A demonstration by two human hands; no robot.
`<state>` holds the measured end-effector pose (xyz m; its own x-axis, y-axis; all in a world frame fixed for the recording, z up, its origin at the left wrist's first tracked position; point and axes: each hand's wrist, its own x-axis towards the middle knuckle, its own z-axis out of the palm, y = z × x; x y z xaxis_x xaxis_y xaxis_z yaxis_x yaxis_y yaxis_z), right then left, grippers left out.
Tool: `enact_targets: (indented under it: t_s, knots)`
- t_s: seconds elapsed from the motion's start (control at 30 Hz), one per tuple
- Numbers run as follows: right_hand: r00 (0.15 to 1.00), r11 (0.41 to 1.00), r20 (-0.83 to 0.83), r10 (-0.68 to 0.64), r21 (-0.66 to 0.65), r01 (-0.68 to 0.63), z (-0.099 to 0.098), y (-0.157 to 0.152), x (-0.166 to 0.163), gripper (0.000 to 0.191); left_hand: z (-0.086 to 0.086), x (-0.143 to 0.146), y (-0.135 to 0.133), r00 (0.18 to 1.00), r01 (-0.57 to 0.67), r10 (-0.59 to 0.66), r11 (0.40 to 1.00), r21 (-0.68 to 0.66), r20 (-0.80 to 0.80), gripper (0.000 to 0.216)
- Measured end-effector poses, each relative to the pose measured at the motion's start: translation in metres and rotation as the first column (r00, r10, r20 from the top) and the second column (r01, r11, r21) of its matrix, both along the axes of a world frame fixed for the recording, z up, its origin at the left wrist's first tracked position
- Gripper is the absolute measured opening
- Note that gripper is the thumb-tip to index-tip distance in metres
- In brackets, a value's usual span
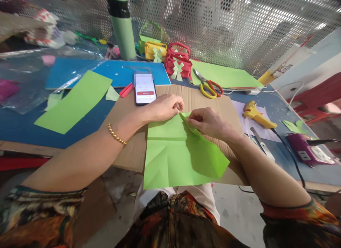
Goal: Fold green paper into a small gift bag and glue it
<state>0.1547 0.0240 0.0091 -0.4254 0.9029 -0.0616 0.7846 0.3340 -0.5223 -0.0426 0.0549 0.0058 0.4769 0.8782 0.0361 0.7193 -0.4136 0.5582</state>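
A creased sheet of light green paper (170, 159) lies over a piece of brown cardboard (128, 148), and its near edge hangs past the table toward my lap. My left hand (166, 107) is curled at the paper's far edge, fingertips pinching there. Just to the right, my right hand (204, 122) grips the same edge between thumb and fingers. Between the two hands the paper rises in a small fold, and its right side lifts off the cardboard. The fingertips of both hands are partly hidden.
Past my left hand lies a phone (145, 91). Scissors (209, 86) with yellow and red handles rest at the cardboard's far edge. To the right are a yellow glue gun (257, 114) and a purple power socket (306, 148). A green bottle (122, 31) stands behind small paper bags (178, 61).
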Motion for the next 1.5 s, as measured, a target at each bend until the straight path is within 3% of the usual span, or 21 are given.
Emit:
enact_targets:
  t_s: [0.23, 0.43, 0.63, 0.9, 1.07, 1.33, 1.5]
  knots:
    - [1.0, 1.0, 0.003, 0.007, 0.003, -0.007, 0.0003, 0.0015, 0.0017, 0.018, -0.0033, -0.0007, 0.0005, 0.999, 0.04, -0.04, 0.999, 0.028, 0.002, 0.028]
    - [1.0, 1.0, -0.016, 0.002, -0.002, -0.002, -0.0015, 0.0005, 0.0017, 0.015, -0.0036, 0.0016, 0.0012, 0.997, -0.063, 0.063, 0.998, -0.002, 0.035, 0.032]
    - [0.998, 0.997, -0.039, 0.052, 0.055, -0.05, -0.0047, -0.0012, 0.0016, 0.03, -0.0016, 0.001, 0.0003, 0.999, -0.034, 0.034, 0.999, 0.001, 0.017, 0.021]
    - [0.996, 0.998, -0.063, 0.059, 0.026, -0.057, 0.0004, -0.0075, 0.0016, 0.049, 0.003, 0.0007, -0.0023, 0.993, -0.068, 0.077, 0.993, -0.097, 0.089, 0.028]
    - [0.997, 0.998, -0.056, 0.05, 0.031, -0.049, -0.0002, -0.0062, 0.0033, 0.034, 0.0045, 0.0, -0.0025, 0.992, -0.078, 0.089, 0.99, -0.121, 0.085, 0.027]
    - [0.996, 0.995, -0.047, 0.071, 0.07, -0.068, -0.0075, -0.0014, 0.0066, 0.033, 0.0058, -0.003, -0.0028, 0.998, 0.065, -0.066, 0.998, -0.015, -0.022, 0.034]
    - [0.997, 0.997, -0.041, 0.064, 0.057, -0.061, -0.0071, -0.0011, 0.0061, 0.034, 0.0039, -0.0048, -0.0023, 0.994, 0.093, -0.092, 0.995, 0.022, -0.059, 0.037]
